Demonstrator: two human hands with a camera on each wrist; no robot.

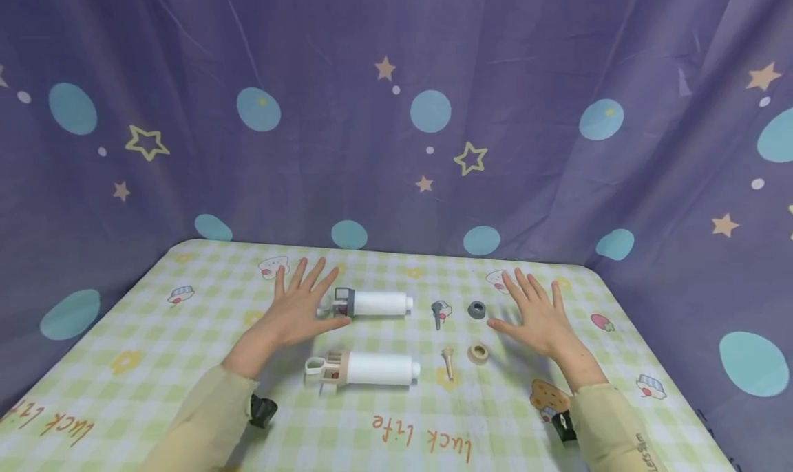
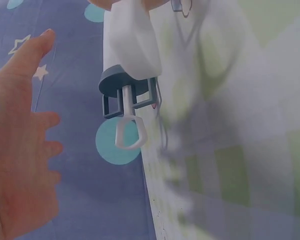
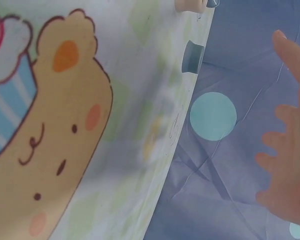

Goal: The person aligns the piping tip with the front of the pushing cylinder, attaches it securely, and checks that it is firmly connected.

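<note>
Left hand (image 1: 297,317): fingers spread wide, thumb out, holding nothing; above the cloth.
Right hand (image 1: 537,318): fingers likewise fanned, holding nothing.
Grey-collared syringe (image 1: 379,303): beside the left thumb, handle end toward that palm, white barrel running toward the right hand. Probably light, stiff plastic; the smooth barrel may roll or slip, so grasp it round the middle.
Grey ring cap (image 1: 476,314): just beyond the right thumb tip, apart from it. Likely rigid; pinch the outer rim.
Beige ring cap (image 1: 477,359): nearer the wearer than the right thumb. Same pinch should serve.
Beige-collared syringe (image 1: 379,369): nearer the wearer than the left thumb. Its slotted frame and thin loop look the weakest parts; better to hold the barrel.
Grey nozzle (image 1: 437,315): between the two thumbs; small, best taken by fingertips.
Beige nozzle (image 1: 449,364): between the thumbs but closer to the wearer; the slim stem might snap if bent.
</note>
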